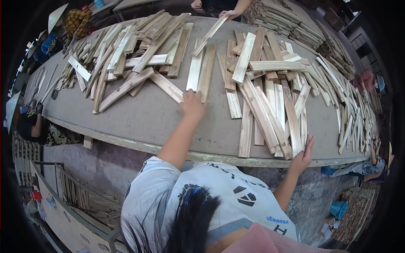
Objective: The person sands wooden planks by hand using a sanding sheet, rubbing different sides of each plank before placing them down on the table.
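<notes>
My left hand (194, 105) reaches to the middle of the table, its fingers closed on the near end of a pale wooden slat (194, 71). Beside that slat lies a browner one (206, 69), its near end also at my fingers. My right hand (301, 161) is at the table's near edge, fingers stretched out and thumb apart, against the near end of a long slat (292, 118) in the right-hand heap. Part of its palm and fingers is hidden. Another slat (211, 33) slants above the pale one, held at its far end by a co-worker's hand (230, 15).
Loose slats form a large heap (147, 42) on the left of the grey table (143, 114) and more (350, 114) at the far right. Stacked boards (287, 25) stand behind. Other people work around the table. A blue bucket (338, 209) is on the floor at right.
</notes>
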### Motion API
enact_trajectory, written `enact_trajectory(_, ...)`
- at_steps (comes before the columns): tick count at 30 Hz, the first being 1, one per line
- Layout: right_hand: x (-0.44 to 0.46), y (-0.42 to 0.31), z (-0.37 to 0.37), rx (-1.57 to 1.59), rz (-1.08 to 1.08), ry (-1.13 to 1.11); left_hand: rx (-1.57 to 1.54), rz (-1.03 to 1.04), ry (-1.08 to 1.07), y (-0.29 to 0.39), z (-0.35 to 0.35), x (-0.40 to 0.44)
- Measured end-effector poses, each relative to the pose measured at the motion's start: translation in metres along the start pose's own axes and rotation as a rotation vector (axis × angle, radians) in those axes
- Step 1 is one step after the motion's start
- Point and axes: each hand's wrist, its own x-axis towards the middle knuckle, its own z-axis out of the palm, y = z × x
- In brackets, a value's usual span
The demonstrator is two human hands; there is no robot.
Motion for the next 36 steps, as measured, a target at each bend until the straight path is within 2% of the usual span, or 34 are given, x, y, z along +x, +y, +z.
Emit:
enact_trajectory(1,-0.003,0.005,-0.005,-0.049,0.100,-0.016,-0.037,-0.086,-0.014,-0.013,0.002,0.008)
enact_trajectory(2,-0.004,0.008,-0.006,-0.042,0.100,-0.021,-0.074,-0.169,-0.028,-0.022,0.004,0.012)
enact_trajectory(4,-0.006,0.009,-0.008,-0.012,0.122,0.005,-0.114,-0.184,-0.013,-0.030,0.009,0.015)
enact_trajectory(9,0.015,-0.005,0.018,0.033,0.044,-0.037,-0.197,-0.248,0.048,-0.054,0.004,-0.001)
enact_trajectory(11,0.021,-0.013,0.033,0.101,-0.006,-0.090,-0.187,-0.304,-0.045,-0.064,-0.009,-0.008)
enact_trajectory(15,0.028,-0.035,0.052,0.086,-0.164,-0.204,-0.112,-0.290,-0.091,-0.091,-0.020,-0.032)
enact_trajectory(16,0.029,-0.039,0.057,0.096,-0.166,-0.206,-0.056,-0.286,-0.133,-0.100,-0.023,-0.039)
enact_trajectory(18,0.024,-0.047,0.064,0.326,-0.105,-0.340,0.011,-0.289,-0.184,-0.110,-0.029,-0.052)
enact_trajectory(21,0.022,-0.070,0.072,0.352,-0.093,-0.417,0.066,-0.394,-0.077,-0.121,-0.037,-0.064)
enact_trajectory(23,0.021,-0.078,0.081,0.387,-0.095,-0.467,0.008,-0.421,-0.242,-0.131,-0.029,-0.056)
enact_trajectory(27,0.016,-0.096,0.098,0.385,-0.128,-0.538,-0.022,-0.347,-0.301,-0.146,-0.045,-0.077)
enact_trajectory(29,0.015,-0.096,0.104,0.407,-0.155,-0.557,-0.463,-0.125,-0.256,-0.177,-0.035,-0.104)
enact_trajectory(31,0.014,-0.091,0.108,0.408,-0.164,-0.578,-1.210,-0.060,-0.423,-0.181,-0.044,-0.142)
enact_trajectory(32,0.012,-0.089,0.111,0.406,-0.158,-0.585,-1.211,-0.069,-0.428,-0.174,-0.053,-0.163)
enact_trajectory(34,0.008,-0.086,0.116,0.449,-0.050,-0.597,-2.347,-0.409,-0.613,-0.162,-0.069,-0.199)
enact_trajectory(35,0.006,-0.085,0.118,0.445,-0.037,-0.602,-2.344,-0.426,-0.620,-0.166,-0.060,-0.209)
enact_trajectory(36,0.006,-0.085,0.121,0.451,-0.030,-0.601,-2.393,-0.551,-0.605,-0.169,-0.051,-0.216)
